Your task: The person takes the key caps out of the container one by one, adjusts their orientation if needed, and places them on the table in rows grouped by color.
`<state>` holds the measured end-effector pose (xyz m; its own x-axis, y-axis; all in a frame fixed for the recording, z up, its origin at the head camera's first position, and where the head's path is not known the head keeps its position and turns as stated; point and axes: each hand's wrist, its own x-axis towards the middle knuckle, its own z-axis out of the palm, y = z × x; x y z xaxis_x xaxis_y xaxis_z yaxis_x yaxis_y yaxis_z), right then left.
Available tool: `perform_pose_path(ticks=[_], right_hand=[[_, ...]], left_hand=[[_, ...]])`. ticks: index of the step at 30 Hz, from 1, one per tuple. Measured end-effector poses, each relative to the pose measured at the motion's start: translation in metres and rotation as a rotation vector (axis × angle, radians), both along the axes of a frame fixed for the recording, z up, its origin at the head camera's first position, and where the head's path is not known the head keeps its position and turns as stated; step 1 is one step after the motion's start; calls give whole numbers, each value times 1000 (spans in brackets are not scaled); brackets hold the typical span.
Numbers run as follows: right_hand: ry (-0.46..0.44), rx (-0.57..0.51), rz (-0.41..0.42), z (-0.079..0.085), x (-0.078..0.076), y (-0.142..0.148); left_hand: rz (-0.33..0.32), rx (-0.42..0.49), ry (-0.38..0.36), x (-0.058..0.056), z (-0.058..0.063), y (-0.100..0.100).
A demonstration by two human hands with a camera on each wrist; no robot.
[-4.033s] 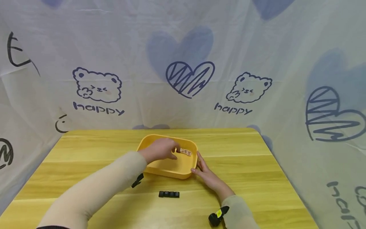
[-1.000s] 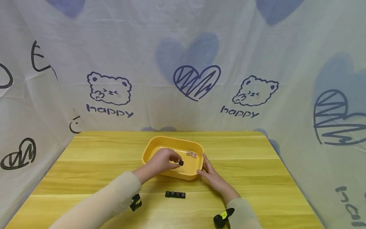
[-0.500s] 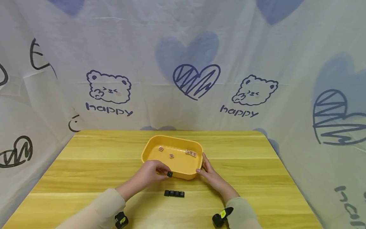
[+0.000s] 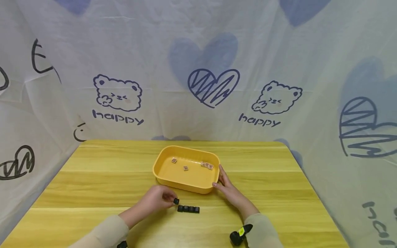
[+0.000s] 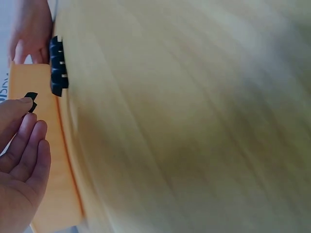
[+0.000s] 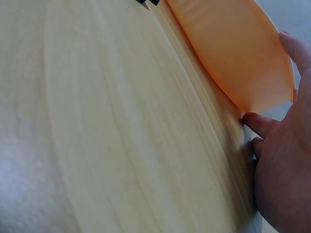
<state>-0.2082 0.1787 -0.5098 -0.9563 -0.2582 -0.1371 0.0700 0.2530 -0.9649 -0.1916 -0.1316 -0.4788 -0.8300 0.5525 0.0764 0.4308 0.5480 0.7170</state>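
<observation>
In the head view my left hand point(image 4: 159, 199) pinches a small black keycap point(image 4: 176, 201) between thumb and fingertips. It is close over the left end of a row of several black keycaps point(image 4: 188, 209) on the table. The left wrist view shows the pinched keycap point(image 5: 32, 101) at the thumb tip, with the row point(image 5: 58, 65) beyond. My right hand point(image 4: 231, 193) holds the right end of a yellow plastic tray point(image 4: 186, 187), thumb at its near corner and fingers along its side. In the right wrist view, fingertips meet the tray wall point(image 6: 238, 53) at rim and base.
Inside the tray, two small pale square pieces lie apart, one piece point(image 4: 185, 168) near the middle. A short row of similar pale pieces point(image 4: 206, 165) sits by its right back wall. The wooden table point(image 4: 102, 165) ends at a printed cloth backdrop point(image 4: 155, 86).
My left hand has lifted a black keycap out of the tray and brought it toward me, down to the row's left end. My right hand stays at the tray.
</observation>
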Motion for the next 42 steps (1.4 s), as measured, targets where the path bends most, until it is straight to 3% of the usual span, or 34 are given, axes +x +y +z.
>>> perform_pose_path(ticks=[11, 16, 22, 42], right_hand=[[-29, 17, -12, 3, -1, -1], [-37, 21, -12, 8, 0, -2], [-20, 23, -10, 2, -1, -2], [-4, -10, 3, -3, -2, 0]], left_hand=[[-13, -43, -81, 3, -8, -5], [-10, -74, -62, 5, -13, -5], [-2, -127, -19, 7, -17, -6], [-13, -150, -4, 7, -17, -3]])
